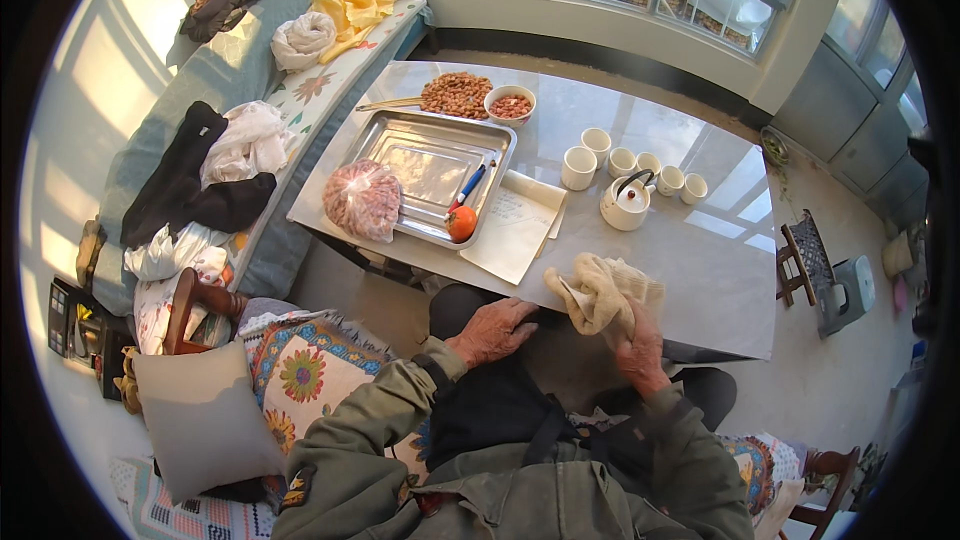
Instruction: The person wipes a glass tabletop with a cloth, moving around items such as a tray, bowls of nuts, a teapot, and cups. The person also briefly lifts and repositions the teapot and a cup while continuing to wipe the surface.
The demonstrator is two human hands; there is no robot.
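My right hand (640,352) grips one end of a crumpled beige cloth (592,300) at the table's near edge. Part of that hand's fingers is hidden by the cloth. A paler, ribbed piece of fabric (638,283) lies against it on the tabletop; whether the two are one piece I cannot tell. My left hand (493,333) lies palm down by the near edge, over my knee, with its fingers stretched out and nothing in it. Beyond the cloth stands a white teapot (624,208) with a dark handle. Left of the cloth are sheets of paper (512,240).
On the grey table (700,285), a metal tray (432,155) carries a tomato (461,223) and a blue pen (469,183). A bag of peanuts (362,202) sits at its corner. Behind are a peanut heap (455,95), a bowl (511,105) and several white cups (579,168).
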